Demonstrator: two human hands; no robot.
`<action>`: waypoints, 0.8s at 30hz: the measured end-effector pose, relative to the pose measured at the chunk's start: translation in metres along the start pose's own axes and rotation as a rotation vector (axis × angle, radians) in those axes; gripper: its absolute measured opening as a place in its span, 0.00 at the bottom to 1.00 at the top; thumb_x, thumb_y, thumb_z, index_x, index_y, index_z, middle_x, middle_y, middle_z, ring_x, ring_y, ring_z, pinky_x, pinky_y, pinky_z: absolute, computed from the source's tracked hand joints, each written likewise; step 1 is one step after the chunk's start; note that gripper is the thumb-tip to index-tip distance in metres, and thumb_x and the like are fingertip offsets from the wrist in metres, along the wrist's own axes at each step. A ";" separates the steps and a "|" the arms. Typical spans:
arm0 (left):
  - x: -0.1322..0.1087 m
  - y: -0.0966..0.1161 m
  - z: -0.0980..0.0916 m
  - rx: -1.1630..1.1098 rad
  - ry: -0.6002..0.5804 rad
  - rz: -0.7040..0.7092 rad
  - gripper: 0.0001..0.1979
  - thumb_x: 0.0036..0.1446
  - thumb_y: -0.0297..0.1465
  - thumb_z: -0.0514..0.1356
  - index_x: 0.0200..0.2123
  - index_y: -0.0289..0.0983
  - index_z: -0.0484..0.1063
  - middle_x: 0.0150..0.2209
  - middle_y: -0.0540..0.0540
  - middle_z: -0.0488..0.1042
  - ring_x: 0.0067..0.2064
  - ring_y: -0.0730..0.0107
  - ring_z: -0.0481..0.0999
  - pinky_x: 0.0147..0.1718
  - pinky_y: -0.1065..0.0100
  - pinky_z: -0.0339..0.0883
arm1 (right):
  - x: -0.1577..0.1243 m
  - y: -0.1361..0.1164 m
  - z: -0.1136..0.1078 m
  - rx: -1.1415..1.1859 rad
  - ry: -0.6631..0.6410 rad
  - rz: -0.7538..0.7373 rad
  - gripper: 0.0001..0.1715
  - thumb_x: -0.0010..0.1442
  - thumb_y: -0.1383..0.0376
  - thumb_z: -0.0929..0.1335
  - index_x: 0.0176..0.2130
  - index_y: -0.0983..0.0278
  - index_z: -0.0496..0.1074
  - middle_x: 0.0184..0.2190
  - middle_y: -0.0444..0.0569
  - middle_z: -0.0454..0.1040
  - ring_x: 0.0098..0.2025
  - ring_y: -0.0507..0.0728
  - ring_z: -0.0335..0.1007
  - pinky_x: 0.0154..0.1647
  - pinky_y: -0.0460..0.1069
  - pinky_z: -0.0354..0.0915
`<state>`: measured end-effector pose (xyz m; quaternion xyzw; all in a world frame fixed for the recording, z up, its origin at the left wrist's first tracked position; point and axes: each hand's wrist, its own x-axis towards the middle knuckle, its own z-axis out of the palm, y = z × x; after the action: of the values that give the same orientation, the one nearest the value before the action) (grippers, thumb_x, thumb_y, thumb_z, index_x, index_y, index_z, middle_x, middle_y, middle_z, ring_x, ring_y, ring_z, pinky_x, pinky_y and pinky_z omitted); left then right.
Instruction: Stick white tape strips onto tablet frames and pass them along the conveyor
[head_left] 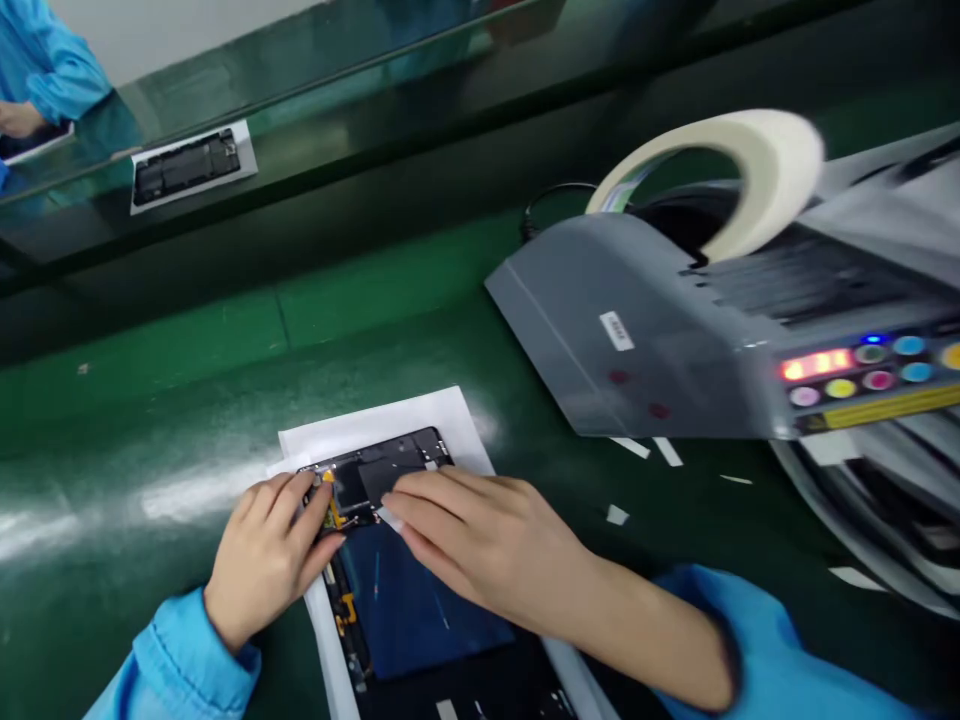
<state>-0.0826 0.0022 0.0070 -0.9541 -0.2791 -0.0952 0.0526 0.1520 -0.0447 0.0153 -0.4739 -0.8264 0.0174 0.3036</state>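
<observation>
A small black electronic device part (349, 490) with an orange flex ribbon (331, 505) lies at the top of a larger open device body. My left hand (274, 545) grips the left end of the small part, fingers on top and thumb at its near edge. My right hand (495, 545) is closed over its right half, pinching a small whitish strip (391, 518) against or just above it. The larger device (349, 610) shows a dark blue panel (420, 600) and rests on white paper (375, 415). Fingers hide part of the small device.
A grey tape dispenser (637, 330) with lit buttons and a cream tape roll (780, 180) stands at the right. Tape scraps (667, 451) litter the green bench (187, 420). Beyond, a raised ledge holds another black device part (187, 167) on paper; a person's sleeve (64, 65) shows there.
</observation>
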 end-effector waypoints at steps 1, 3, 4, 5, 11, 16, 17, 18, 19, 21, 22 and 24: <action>-0.001 0.000 0.002 -0.021 -0.001 -0.009 0.17 0.66 0.37 0.51 0.49 0.31 0.71 0.47 0.37 0.74 0.47 0.55 0.71 0.43 0.57 0.67 | 0.007 0.002 0.008 -0.012 0.010 0.004 0.14 0.66 0.70 0.60 0.38 0.66 0.74 0.33 0.47 0.77 0.31 0.52 0.72 0.27 0.47 0.64; -0.002 0.002 0.004 -0.054 -0.006 -0.029 0.17 0.66 0.36 0.51 0.50 0.32 0.71 0.47 0.38 0.74 0.47 0.54 0.71 0.43 0.57 0.66 | 0.017 0.005 0.022 -0.048 0.052 -0.011 0.12 0.66 0.70 0.61 0.38 0.66 0.75 0.33 0.47 0.77 0.30 0.51 0.72 0.26 0.47 0.63; -0.003 0.003 0.005 -0.070 -0.008 -0.038 0.17 0.67 0.36 0.51 0.50 0.32 0.72 0.47 0.38 0.74 0.48 0.54 0.71 0.43 0.57 0.66 | 0.021 0.006 0.028 -0.068 0.072 -0.030 0.12 0.65 0.70 0.62 0.38 0.67 0.75 0.32 0.47 0.77 0.29 0.51 0.71 0.26 0.47 0.63; -0.003 0.004 0.006 -0.086 -0.007 -0.047 0.17 0.67 0.36 0.51 0.49 0.33 0.72 0.46 0.38 0.74 0.48 0.54 0.71 0.43 0.57 0.66 | 0.023 0.006 0.034 -0.088 0.084 -0.054 0.11 0.65 0.70 0.63 0.38 0.67 0.75 0.32 0.47 0.78 0.28 0.51 0.71 0.26 0.47 0.63; -0.003 0.009 0.011 -0.182 0.056 -0.115 0.16 0.67 0.36 0.50 0.45 0.35 0.74 0.45 0.42 0.75 0.48 0.57 0.71 0.46 0.58 0.64 | 0.023 0.006 0.049 -0.179 0.030 -0.183 0.11 0.62 0.70 0.65 0.41 0.69 0.76 0.34 0.49 0.79 0.29 0.51 0.71 0.28 0.47 0.64; -0.003 0.012 0.014 -0.198 0.077 -0.128 0.16 0.67 0.35 0.50 0.43 0.35 0.75 0.44 0.42 0.76 0.48 0.58 0.71 0.46 0.58 0.64 | 0.020 0.004 0.048 -0.197 -0.003 -0.212 0.11 0.61 0.71 0.65 0.41 0.69 0.77 0.33 0.49 0.79 0.32 0.53 0.71 0.31 0.47 0.67; -0.003 0.012 0.014 -0.199 0.080 -0.129 0.16 0.67 0.35 0.50 0.43 0.35 0.75 0.44 0.43 0.76 0.47 0.58 0.71 0.46 0.58 0.64 | 0.019 0.003 0.048 -0.200 -0.009 -0.213 0.11 0.61 0.71 0.65 0.41 0.69 0.77 0.33 0.49 0.79 0.32 0.53 0.71 0.32 0.47 0.66; -0.002 0.012 0.014 -0.199 0.082 -0.130 0.16 0.67 0.35 0.50 0.43 0.35 0.75 0.44 0.43 0.76 0.47 0.58 0.71 0.46 0.58 0.65 | 0.019 0.003 0.048 -0.201 -0.016 -0.214 0.11 0.61 0.70 0.65 0.41 0.69 0.77 0.33 0.48 0.79 0.32 0.53 0.71 0.32 0.48 0.66; -0.002 0.012 0.014 -0.198 0.084 -0.131 0.16 0.67 0.35 0.50 0.43 0.35 0.75 0.44 0.43 0.76 0.47 0.58 0.72 0.46 0.58 0.65 | 0.019 0.003 0.048 -0.200 -0.023 -0.216 0.11 0.61 0.70 0.66 0.41 0.69 0.77 0.33 0.49 0.79 0.32 0.53 0.71 0.33 0.48 0.66; -0.002 0.012 0.013 -0.196 0.088 -0.129 0.16 0.67 0.35 0.50 0.43 0.35 0.76 0.44 0.43 0.77 0.46 0.59 0.72 0.46 0.59 0.65 | 0.018 0.002 0.048 -0.196 -0.029 -0.218 0.10 0.61 0.69 0.66 0.41 0.69 0.77 0.34 0.49 0.79 0.33 0.54 0.71 0.33 0.48 0.66; -0.002 0.012 0.013 -0.195 0.090 -0.128 0.16 0.67 0.35 0.50 0.42 0.35 0.76 0.44 0.43 0.77 0.46 0.59 0.72 0.46 0.59 0.66 | 0.018 0.001 0.048 -0.196 -0.029 -0.217 0.10 0.61 0.69 0.66 0.40 0.69 0.77 0.34 0.49 0.79 0.33 0.54 0.71 0.34 0.48 0.65; -0.002 0.012 0.013 -0.191 0.097 -0.128 0.15 0.67 0.34 0.50 0.42 0.35 0.76 0.44 0.43 0.77 0.46 0.59 0.73 0.45 0.59 0.67 | 0.018 0.001 0.048 -0.201 -0.028 -0.212 0.10 0.61 0.69 0.66 0.40 0.69 0.77 0.34 0.48 0.79 0.33 0.54 0.70 0.34 0.48 0.65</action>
<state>-0.0757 -0.0067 -0.0062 -0.9293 -0.3260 -0.1706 -0.0314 0.1210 -0.0177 -0.0154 -0.4118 -0.8735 -0.0908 0.2434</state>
